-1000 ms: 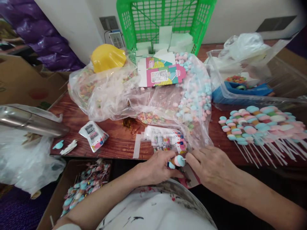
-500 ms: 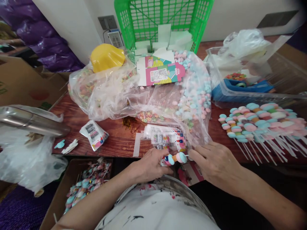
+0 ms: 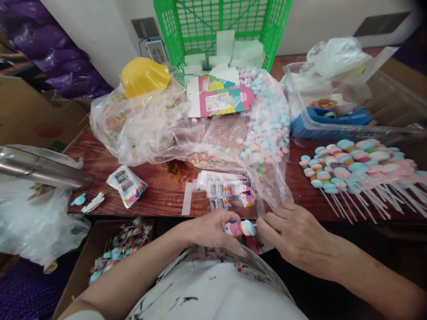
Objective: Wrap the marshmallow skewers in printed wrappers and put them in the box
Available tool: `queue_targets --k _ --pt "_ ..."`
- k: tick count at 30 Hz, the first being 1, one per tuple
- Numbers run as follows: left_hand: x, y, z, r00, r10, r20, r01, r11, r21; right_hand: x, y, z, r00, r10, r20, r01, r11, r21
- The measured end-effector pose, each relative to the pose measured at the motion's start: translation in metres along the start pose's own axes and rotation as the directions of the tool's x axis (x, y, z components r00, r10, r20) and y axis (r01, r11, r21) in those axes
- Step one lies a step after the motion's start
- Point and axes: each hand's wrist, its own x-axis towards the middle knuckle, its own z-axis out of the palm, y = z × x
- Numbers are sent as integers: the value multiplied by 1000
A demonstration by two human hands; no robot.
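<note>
The candy stick [image 3: 247,228] is showing pink and light blue. The candy pile [image 3: 360,166] is mixing pink, blue, orange and green. The flat box [image 3: 216,98] is showing pink, blue-green, yellow and white. The basket [image 3: 220,20] is looking bright green, and the bottle [image 3: 50,170] is shining silver. The shirt [image 3: 216,291] is showing black streaks and red spots on white.

narrow free tabletop [image 3: 307,200] between candy bag [image 3: 267,129] and marshmallow skewers [image 3: 362,168], clear tub [image 3: 353,128] in the way behind
</note>
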Motion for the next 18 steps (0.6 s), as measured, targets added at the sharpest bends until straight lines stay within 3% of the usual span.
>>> queue_targets --k 4,7,11,14,18 --pt "1 0 1 994 108 6 -108 987 120 5 -2 8 999 50 5 -50 997 60" --pt "-3 -1 -1 947 297 -126 -233 899 370 9 8 8 998 53 -17 -51 994 100" --pt "-10 -6 -1 872 387 -299 -105 745 659 13 22 4 995 86 -48 -81 992 100" --pt "-8 -12 3 862 407 -302 -97 717 690 15 19 7 998 67 14 -68 991 119" --pt "3 -20 6 859 411 -306 -142 765 628 23 7 17 992 61 112 -72 992 99"
